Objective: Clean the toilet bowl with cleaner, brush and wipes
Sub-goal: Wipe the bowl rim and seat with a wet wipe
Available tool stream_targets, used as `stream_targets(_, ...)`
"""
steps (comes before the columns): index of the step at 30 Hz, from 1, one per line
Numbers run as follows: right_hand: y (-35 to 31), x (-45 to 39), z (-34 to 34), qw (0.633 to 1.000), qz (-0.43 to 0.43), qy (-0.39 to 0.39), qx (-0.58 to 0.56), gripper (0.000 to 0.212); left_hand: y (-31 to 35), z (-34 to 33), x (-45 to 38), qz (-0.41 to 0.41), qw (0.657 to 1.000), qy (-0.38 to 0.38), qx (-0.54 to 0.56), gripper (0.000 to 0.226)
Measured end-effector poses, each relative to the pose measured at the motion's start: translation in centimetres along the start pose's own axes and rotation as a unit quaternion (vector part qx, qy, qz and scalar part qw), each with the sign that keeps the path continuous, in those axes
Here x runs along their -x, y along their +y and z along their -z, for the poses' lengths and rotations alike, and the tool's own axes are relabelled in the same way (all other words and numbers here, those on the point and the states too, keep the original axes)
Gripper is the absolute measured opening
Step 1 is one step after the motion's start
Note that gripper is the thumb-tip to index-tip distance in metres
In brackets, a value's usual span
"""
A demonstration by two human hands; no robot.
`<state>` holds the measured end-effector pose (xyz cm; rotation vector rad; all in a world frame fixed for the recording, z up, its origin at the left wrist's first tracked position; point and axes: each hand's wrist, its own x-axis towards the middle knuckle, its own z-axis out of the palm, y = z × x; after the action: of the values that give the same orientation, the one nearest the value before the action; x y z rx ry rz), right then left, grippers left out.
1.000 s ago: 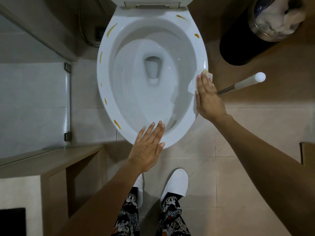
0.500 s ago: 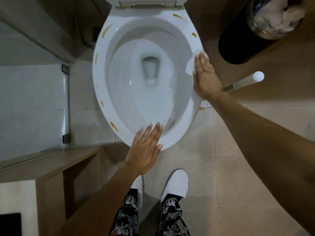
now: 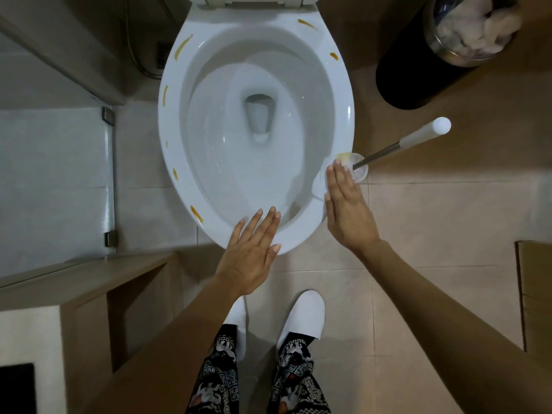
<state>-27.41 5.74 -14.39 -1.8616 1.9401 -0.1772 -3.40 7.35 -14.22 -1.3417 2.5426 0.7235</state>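
A white toilet bowl [image 3: 179,94] fills the upper middle, with several yellow-brown streaks on its rim, such as one at the back left [image 3: 182,46]. My right hand [image 3: 346,207] lies flat with straight fingers on a white wipe [image 3: 321,182], pressing it onto the rim's right front side; the wipe's far tip is stained yellow. My left hand [image 3: 249,255] rests flat, fingers straight, on the rim's front edge. The toilet brush [image 3: 418,137], with a white grip and metal shaft, stands in its clear holder [image 3: 360,171] just right of the bowl.
A black bin [image 3: 400,73] with a steel rim, full of crumpled paper, stands at the back right. A wooden cabinet [image 3: 83,282] is at the front left, a glass panel [image 3: 109,180] beside it. My feet in white slippers [image 3: 301,315] stand in front of the bowl.
My right hand slid the wipe along the right rim, first away towards the back, then back towards the front. The left hand stayed on the front edge.
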Motion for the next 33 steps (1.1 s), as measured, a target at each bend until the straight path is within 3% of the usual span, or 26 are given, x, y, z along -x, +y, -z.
stream_targets(10, -3.3, 5.2, -2.1, 0.997, 0.014, -0.065, 0.031, 0.056, 0.1, 0.1, 0.0, -0.009, 1.0, -0.002, 0.002, 0.058)
stream_targets(22, 2.1, -7.2, 3.1, 0.997, 0.014, -0.035, 0.06, 0.053, 3.0, 0.5, -3.8, -0.049, 0.997, -0.027, 0.06, 0.057)
stream_targets(33, 2.9, -13.6, 4.9, 0.997, 0.005, -0.035, 0.069, 0.057, 5.2, -0.1, -9.1, -0.068, 0.994, 0.024, 0.077, 0.054)
